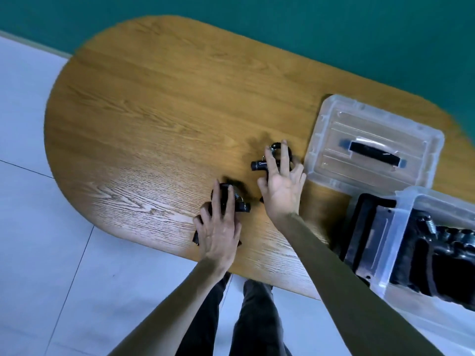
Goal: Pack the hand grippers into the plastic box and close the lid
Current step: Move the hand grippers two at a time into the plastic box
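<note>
Two black hand grippers lie on the wooden table [144,104]. My left hand [218,227] lies over the nearer hand gripper [237,201], fingers curled around its handles. My right hand [281,183] rests on the farther hand gripper [259,165], fingers spread over its spring and handles. The clear plastic box [401,227] stands open at the right edge, with several black grippers inside. Its clear lid [372,145], with a black handle, lies flat on the table behind the box.
The table's rounded near edge runs just below my left hand. Past it are pale floor tiles [38,227] and my legs. A green wall [334,34] stands behind the table.
</note>
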